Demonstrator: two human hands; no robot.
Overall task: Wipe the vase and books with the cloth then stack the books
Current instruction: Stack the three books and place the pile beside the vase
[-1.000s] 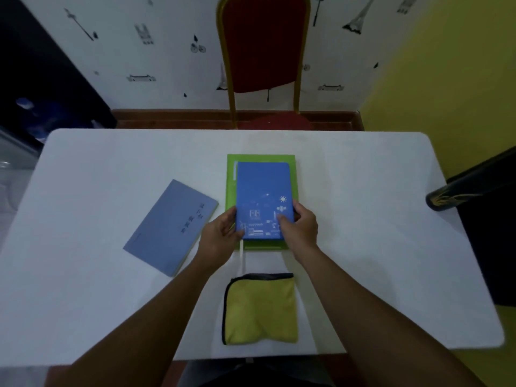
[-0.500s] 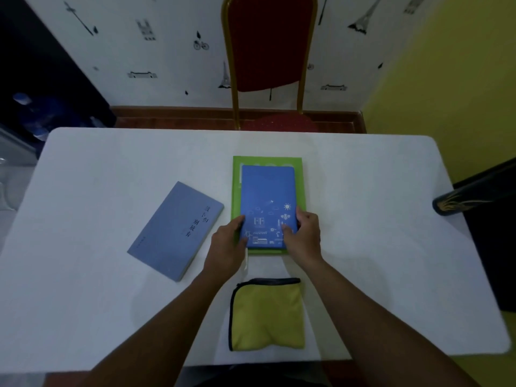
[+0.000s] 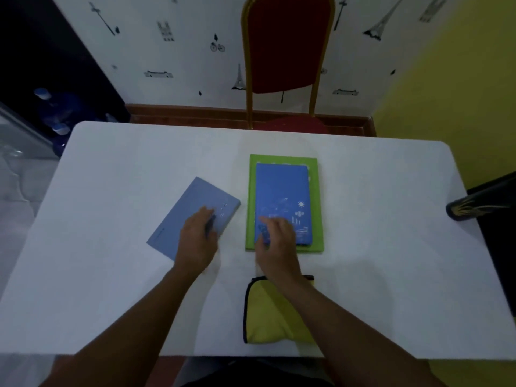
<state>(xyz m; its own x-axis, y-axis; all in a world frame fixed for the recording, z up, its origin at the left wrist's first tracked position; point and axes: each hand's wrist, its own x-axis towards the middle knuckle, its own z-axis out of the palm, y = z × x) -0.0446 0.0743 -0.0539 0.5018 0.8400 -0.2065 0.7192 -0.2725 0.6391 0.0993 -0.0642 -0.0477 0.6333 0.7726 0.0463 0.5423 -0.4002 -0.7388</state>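
Observation:
A blue book lies on top of a larger green book at the table's middle. My right hand hovers over the blue book's near left corner, fingers loosely curled and blurred, gripping nothing. A grey-blue book lies angled to the left. My left hand rests on its near right part, fingers laid on the cover. A folded yellow cloth sits near the front edge, partly under my right forearm. A dark vase with gold marks shows at the far right edge.
The white table ends just below the cloth. A red chair with a gold frame stands behind the far edge. A dark cabinet is at the left and a yellow wall at the right.
Both hands let go of the blue book. My left hand moved left onto the grey-blue book. My right hand shifted left across the blue book's near end.

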